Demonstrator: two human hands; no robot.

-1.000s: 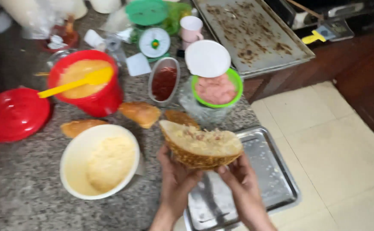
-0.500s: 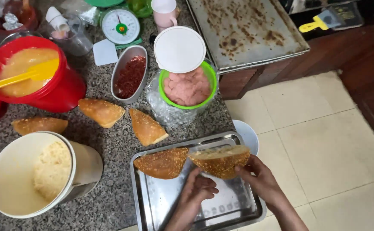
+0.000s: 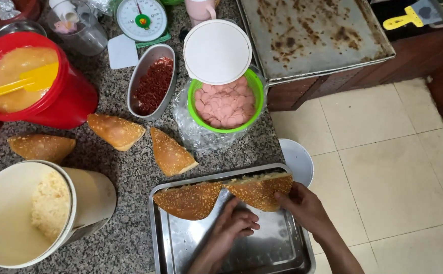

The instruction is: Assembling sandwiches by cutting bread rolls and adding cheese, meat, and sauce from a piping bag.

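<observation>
Two bare hands, left hand (image 3: 234, 227) and right hand (image 3: 302, 205), forearms uncovered, no sleeves visible, short fingernails, apparently no rings or wristwear, though the view is partial

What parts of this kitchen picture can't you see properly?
Head view:
- Steel tray: its near edge is cut off by the bottom of the frame.
- Left hand: the palm faces down, hidden.
- Green bowl: partly covered by the white lid.
- Red bucket: cut off at the left edge.

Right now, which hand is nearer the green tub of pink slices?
Right. The right hand grips a bread wedge just below the green tub; the left hand sits lower, on the metal tray.
</observation>
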